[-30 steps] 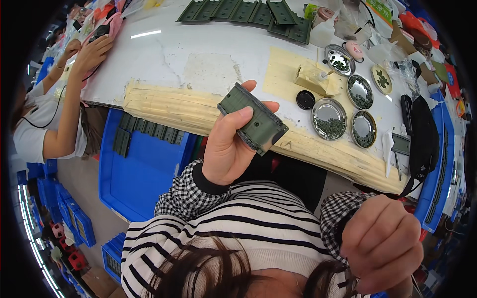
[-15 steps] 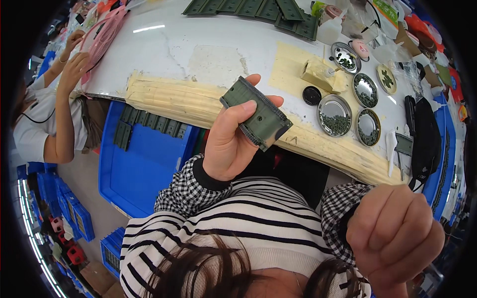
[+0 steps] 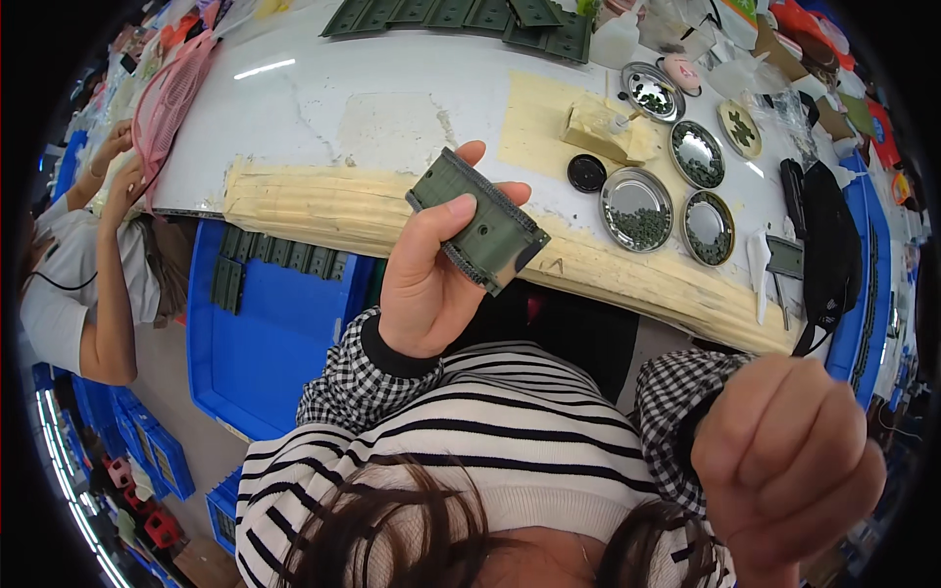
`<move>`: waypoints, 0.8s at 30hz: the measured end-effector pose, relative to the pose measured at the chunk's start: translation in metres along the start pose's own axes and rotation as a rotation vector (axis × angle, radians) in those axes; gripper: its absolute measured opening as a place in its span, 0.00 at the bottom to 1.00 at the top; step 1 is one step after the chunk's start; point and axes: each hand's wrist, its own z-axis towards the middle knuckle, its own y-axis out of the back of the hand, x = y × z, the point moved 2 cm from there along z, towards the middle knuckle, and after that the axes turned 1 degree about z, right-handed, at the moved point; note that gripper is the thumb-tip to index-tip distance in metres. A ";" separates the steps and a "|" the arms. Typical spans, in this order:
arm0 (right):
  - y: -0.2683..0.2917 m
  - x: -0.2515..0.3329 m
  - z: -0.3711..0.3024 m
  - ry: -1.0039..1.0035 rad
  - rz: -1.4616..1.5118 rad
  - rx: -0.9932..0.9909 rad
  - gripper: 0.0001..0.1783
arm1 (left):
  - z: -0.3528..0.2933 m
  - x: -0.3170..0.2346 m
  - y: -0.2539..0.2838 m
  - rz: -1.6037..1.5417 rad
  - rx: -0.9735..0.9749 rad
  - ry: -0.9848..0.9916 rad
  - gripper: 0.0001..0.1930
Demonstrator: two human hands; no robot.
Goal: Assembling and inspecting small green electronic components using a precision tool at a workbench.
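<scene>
My left hand [image 3: 429,279], in front of the table's padded edge, grips a dark green plastic toy part [image 3: 475,220]. The part has ribbed long edges, a small dark hole in its face and a dark patch at its right end. My thumb presses on its face while the fingers support it from behind. Raised close to the camera at the lower right, my right hand [image 3: 789,461] is curled into a fist with its knuckles showing. Whatever it may hold is hidden.
Round metal dishes [image 3: 637,209] of small green pieces stand on the right of the table, near a yellow taped block [image 3: 603,132] and a black cap [image 3: 586,173]. Green parts [image 3: 451,15] lie at the back. A blue bin [image 3: 260,343] sits below left. A co-worker's hands [image 3: 120,176] hold a pink mesh basket [image 3: 176,108].
The table and its contents have shifted left and slightly up in the picture. My left hand keeps the same hold on the part, and my right hand stays in a fist.
</scene>
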 end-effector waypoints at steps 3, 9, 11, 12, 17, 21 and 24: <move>-0.001 -0.003 -0.002 0.217 -0.106 0.016 0.12 | 0.003 -0.003 0.002 0.027 0.031 0.040 0.25; 0.021 -0.014 -0.001 0.479 0.027 0.158 0.13 | 0.016 -0.013 -0.003 0.114 0.008 0.105 0.25; 0.035 -0.026 -0.005 0.413 -0.001 0.008 0.23 | 0.020 -0.016 -0.004 0.048 0.049 0.140 0.27; 0.041 -0.035 -0.007 0.380 -0.017 -0.067 0.29 | 0.023 -0.016 -0.002 0.016 0.072 0.162 0.28; 0.067 -0.100 -0.009 -0.017 -0.516 -0.349 0.48 | 0.033 -0.014 0.002 -0.158 -0.048 0.292 0.31; 0.072 -0.108 -0.021 -0.162 -0.639 -0.304 0.45 | 0.041 -0.011 -0.002 -0.252 -0.080 0.323 0.30; 0.073 -0.110 -0.020 -0.100 -0.591 -0.277 0.32 | 0.046 -0.012 -0.005 -0.248 -0.100 0.310 0.29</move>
